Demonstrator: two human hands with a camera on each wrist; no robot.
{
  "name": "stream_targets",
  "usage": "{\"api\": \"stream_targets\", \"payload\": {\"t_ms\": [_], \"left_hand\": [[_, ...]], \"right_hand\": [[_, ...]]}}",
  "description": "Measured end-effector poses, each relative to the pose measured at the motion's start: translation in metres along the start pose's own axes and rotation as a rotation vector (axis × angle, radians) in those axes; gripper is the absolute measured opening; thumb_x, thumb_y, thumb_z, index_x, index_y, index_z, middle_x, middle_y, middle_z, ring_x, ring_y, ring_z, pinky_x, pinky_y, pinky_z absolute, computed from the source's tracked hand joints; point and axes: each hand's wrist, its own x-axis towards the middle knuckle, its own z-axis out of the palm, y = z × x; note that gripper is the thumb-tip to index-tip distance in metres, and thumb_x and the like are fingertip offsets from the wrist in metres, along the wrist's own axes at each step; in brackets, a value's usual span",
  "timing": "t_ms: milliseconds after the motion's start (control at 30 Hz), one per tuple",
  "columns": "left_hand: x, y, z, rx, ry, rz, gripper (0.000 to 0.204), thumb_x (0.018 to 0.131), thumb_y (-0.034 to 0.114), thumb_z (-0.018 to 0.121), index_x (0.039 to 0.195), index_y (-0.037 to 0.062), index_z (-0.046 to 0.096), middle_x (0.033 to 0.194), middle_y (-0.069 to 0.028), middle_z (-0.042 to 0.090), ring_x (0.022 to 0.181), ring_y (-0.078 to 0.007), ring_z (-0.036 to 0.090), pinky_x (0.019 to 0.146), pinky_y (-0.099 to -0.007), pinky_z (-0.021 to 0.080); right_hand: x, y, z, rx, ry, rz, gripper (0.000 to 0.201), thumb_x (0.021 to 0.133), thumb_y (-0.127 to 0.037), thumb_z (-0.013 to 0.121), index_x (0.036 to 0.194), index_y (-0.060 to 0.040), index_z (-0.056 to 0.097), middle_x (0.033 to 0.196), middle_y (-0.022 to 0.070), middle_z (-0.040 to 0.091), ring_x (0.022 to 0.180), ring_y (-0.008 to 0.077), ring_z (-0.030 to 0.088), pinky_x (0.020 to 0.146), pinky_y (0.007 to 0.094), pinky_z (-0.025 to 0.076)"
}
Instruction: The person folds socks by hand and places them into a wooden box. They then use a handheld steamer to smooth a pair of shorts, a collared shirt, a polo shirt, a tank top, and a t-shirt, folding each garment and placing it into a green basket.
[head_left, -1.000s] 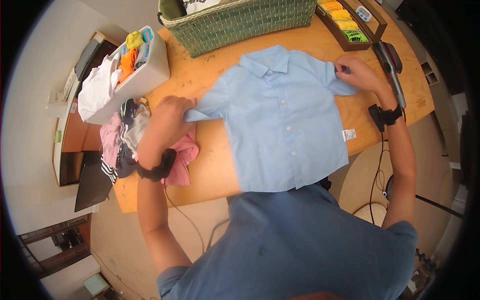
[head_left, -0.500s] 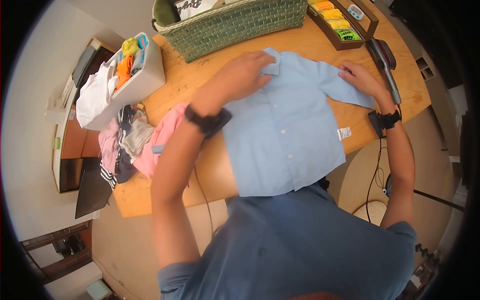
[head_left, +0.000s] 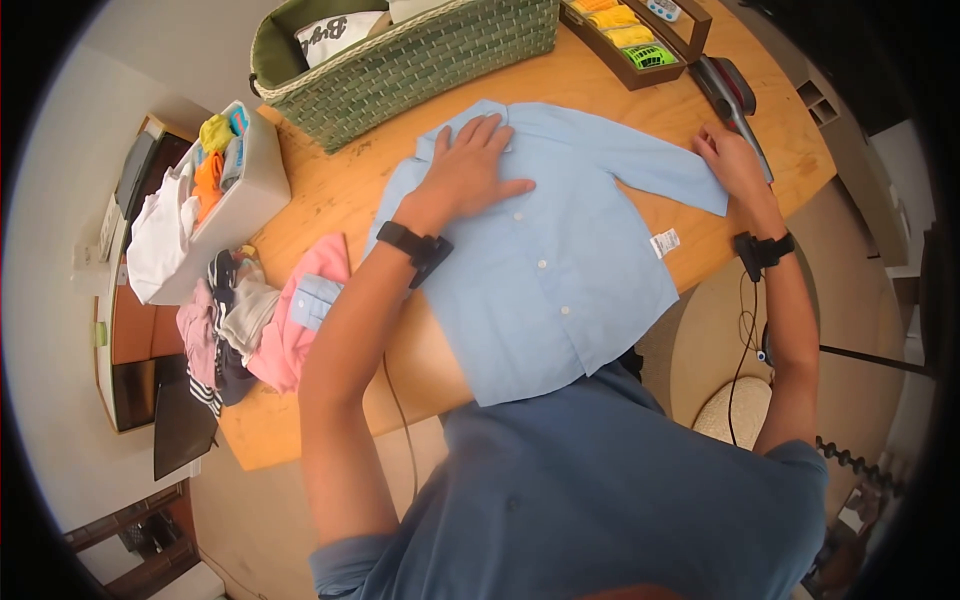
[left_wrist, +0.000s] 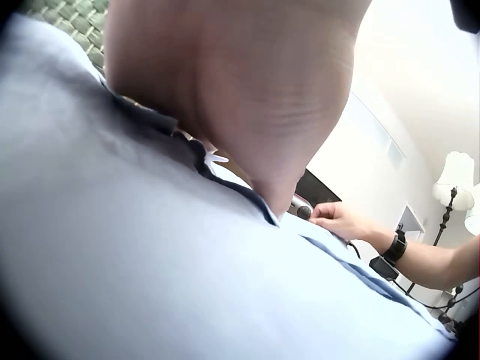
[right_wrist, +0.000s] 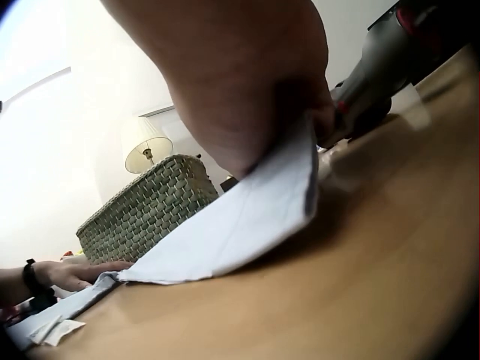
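A light blue button-up shirt (head_left: pixel 540 290) lies front up on the wooden table, its collar towards the basket. My left hand (head_left: pixel 468 170) rests spread on its upper chest beside the collar, fingers straight and thumb out to the side. The sleeve on the right stretches outward, and my right hand (head_left: pixel 735 165) pinches its end; in the right wrist view the sleeve (right_wrist: pixel 232 217) rises from the table to the fingers. The other sleeve's cuff (head_left: pixel 315 300) shows past my left forearm, over a pink garment (head_left: pixel 285 350).
A green woven basket (head_left: pixel 420 80) stands at the back, with a white bin (head_left: pixel 262 185) of clothes to its left. Crumpled clothes (head_left: pixel 250 315) lie by the bin. A brown box (head_left: pixel 640 75) of yellow items and a grey handheld appliance (head_left: pixel 728 95) sit at the back right.
My left hand has let go of the left sleeve's end and moved to the chest by the collar. The right sleeve has been drawn out straighter. The head view has shifted.
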Motion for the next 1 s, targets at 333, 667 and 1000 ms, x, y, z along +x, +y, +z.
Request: {"api": "stream_targets", "payload": {"t_ms": [333,667,1000], "left_hand": [[0.002,-0.003,0.002,-0.065,0.001,0.001,0.095,0.081,0.061,0.066,0.146,-0.0008,0.035,0.155,-0.017,0.032,0.147,-0.0319,0.023,0.119,-0.0551,0.012],[-0.001,-0.006,0.005,-0.078,-0.003,-0.002,0.096,0.08,0.062,0.065,0.146,-0.0021,0.038,0.157,-0.0165,0.029,0.148,-0.0307,0.02,0.119,-0.0571,0.01],[0.002,-0.005,0.006,-0.048,-0.031,-0.01,0.099,0.079,0.063,0.065,0.147,-0.0016,0.035,0.158,-0.0161,0.028,0.149,-0.0304,0.019,0.119,-0.058,0.009]], "right_hand": [[-0.008,0.089,-0.006,-0.111,0.28,0.129,0.052,0.083,-0.022,0.062,0.126,0.006,0.051,0.098,0.0272,0.066,0.09,0.04,0.066,0.08,0.042,0.051],[-0.049,0.031,-0.051,0.542,-0.032,0.398,0.043,0.081,-0.017,0.06,0.118,0.003,0.052,0.069,0.0048,0.053,0.052,0.0107,0.052,0.043,0.0259,0.039],[-0.095,-0.116,-0.07,1.424,-0.277,0.362,0.027,0.091,-0.011,0.059,0.115,-0.002,0.051,0.073,-0.0004,0.05,0.056,0.0043,0.048,0.043,0.0212,0.04]]}}
